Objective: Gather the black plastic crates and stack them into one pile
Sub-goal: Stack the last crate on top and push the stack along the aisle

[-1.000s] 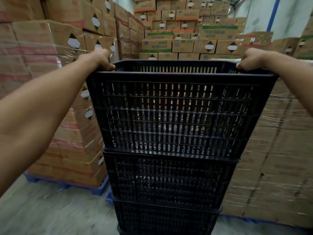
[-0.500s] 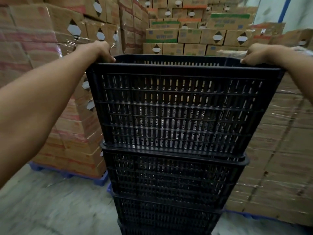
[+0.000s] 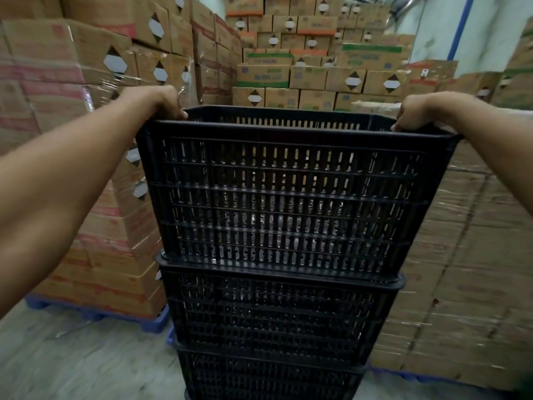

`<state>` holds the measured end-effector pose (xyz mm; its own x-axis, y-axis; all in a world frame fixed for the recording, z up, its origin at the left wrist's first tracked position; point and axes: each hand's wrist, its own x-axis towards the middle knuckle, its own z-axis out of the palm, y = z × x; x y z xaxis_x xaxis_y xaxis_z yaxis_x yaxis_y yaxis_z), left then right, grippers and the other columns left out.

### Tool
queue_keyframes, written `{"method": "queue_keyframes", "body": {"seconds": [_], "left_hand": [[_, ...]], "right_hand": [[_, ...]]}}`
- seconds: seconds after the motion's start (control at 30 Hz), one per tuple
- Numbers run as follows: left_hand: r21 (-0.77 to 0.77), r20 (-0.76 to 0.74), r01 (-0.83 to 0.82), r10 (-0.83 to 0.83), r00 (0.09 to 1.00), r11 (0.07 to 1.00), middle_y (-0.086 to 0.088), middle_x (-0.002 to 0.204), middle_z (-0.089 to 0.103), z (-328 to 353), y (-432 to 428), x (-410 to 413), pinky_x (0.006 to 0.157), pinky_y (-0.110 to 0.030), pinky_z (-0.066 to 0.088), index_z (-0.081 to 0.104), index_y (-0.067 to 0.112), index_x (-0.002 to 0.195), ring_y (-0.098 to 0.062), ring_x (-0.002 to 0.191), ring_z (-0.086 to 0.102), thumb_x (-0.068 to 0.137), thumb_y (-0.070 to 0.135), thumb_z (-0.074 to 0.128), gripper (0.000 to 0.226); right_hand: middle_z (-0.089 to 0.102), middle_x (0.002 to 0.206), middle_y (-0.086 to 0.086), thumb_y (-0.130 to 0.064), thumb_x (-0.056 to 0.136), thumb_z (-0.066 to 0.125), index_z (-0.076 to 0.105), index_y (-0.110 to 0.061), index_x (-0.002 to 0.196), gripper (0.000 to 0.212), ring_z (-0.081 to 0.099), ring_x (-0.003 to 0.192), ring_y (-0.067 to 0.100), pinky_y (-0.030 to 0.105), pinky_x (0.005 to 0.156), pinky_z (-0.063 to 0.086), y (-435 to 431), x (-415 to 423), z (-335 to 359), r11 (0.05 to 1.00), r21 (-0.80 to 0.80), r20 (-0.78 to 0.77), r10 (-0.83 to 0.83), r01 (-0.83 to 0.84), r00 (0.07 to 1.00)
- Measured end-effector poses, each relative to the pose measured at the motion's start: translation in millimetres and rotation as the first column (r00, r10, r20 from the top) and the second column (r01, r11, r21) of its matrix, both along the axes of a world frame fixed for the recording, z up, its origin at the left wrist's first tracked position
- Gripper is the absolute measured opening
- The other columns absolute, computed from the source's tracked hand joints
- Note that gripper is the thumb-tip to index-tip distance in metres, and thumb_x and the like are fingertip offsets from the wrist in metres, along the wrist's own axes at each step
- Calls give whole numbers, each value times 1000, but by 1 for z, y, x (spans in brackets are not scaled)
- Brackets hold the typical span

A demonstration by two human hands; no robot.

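A pile of black slatted plastic crates stands right in front of me. The top crate [image 3: 288, 197] rests on a second crate [image 3: 279, 316], with a third crate [image 3: 268, 379] below it at the frame's bottom edge. My left hand [image 3: 164, 101] grips the top crate's rim at its far left corner. My right hand [image 3: 412, 114] grips the rim at the far right corner. Both arms reach forward along the crate's sides. The top crate's inside looks empty as far as I can see.
Shrink-wrapped stacks of cardboard boxes [image 3: 95, 140] on blue pallets [image 3: 153, 324] stand close on the left and on the right [image 3: 473, 255]. More box stacks [image 3: 311, 53] fill the back. Grey concrete floor [image 3: 72, 362] lies at the lower left.
The top crate has sunk a little onto the pile and now sits squarer on the second crate. Both hands keep the same hold on the rim; my view has shifted slightly.
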<state>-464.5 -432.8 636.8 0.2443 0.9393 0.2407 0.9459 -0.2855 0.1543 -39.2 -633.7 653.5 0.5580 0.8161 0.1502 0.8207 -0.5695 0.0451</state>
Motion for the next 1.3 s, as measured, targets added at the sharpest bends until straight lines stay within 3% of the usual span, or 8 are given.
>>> {"method": "queue_keyframes", "body": {"seconds": [0.17, 0.37, 0.5, 0.77, 0.93, 1.03, 1.13, 1.3], "left_hand": [[-15, -19, 18, -19, 1000, 1000, -22, 128, 59, 1, 0, -5, 89, -41, 43, 58, -2, 129, -39, 117, 56, 95, 30, 59, 46], [-48, -20, 59, -60, 998, 997, -21, 127, 60, 1, -6, -11, 97, -43, 43, 61, 1, 126, -38, 117, 56, 95, 30, 59, 43], [-63, -22, 76, -78, 997, 995, -16, 116, 61, 2, -10, -7, 95, -45, 45, 62, 3, 125, -32, 103, 56, 95, 33, 58, 42], [-73, -53, 78, -82, 995, 994, -17, 120, 61, 2, -16, 1, 89, -43, 47, 60, 4, 127, -33, 104, 58, 93, 35, 61, 46], [-108, -74, 91, -99, 992, 990, -18, 113, 63, 9, -18, 2, 86, -46, 48, 61, 2, 123, -32, 98, 60, 95, 25, 59, 37], [-107, -109, 84, -95, 989, 991, -21, 119, 61, 11, -18, -1, 86, -43, 46, 61, -1, 125, -34, 103, 59, 96, 23, 58, 37], [-98, -168, 78, -93, 981, 992, -24, 123, 60, 8, -19, -3, 82, -40, 43, 61, -5, 124, -36, 106, 59, 96, 23, 58, 40], [-100, -146, 67, -81, 986, 993, -22, 124, 59, 8, -25, -6, 87, -44, 45, 60, 0, 128, -36, 106, 57, 96, 24, 59, 41]], "right_hand": [[65, 100, 16, -26, 89, 65, 61, -8, 104, 24, 64, 90, 35, 48, 91, 52, 2, -9, 2, 1000, -22, 7, -12, 12, 1000], [65, 97, 14, -27, 87, 66, 59, -11, 93, 19, 65, 86, 33, 47, 86, 54, 4, -6, 5, 999, -49, 21, -23, 24, 1000], [66, 98, 16, -31, 84, 68, 58, -10, 89, 24, 67, 86, 34, 50, 88, 54, 3, 8, 9, 997, -55, -6, -49, 48, 999], [64, 92, 16, -28, 84, 70, 57, -7, 97, 28, 66, 79, 34, 43, 74, 55, -10, 12, 4, 998, 22, -63, -52, 54, 997], [62, 89, 15, -24, 89, 66, 56, -8, 100, 23, 64, 76, 32, 37, 57, 49, -16, 5, 0, 997, 67, -112, -18, 25, 994], [65, 99, 19, -24, 90, 66, 59, -3, 108, 29, 67, 86, 36, 46, 73, 56, -16, -1, 2, 999, 47, -142, 6, 0, 990], [64, 112, 22, -24, 89, 67, 60, 2, 117, 39, 67, 97, 40, 54, 91, 54, -15, -10, 0, 1000, 29, -149, 9, -5, 989], [59, 126, 24, -23, 91, 66, 57, 5, 127, 47, 60, 111, 40, 47, 97, 49, -12, -9, 0, 998, 63, -85, 35, -30, 996]]}}
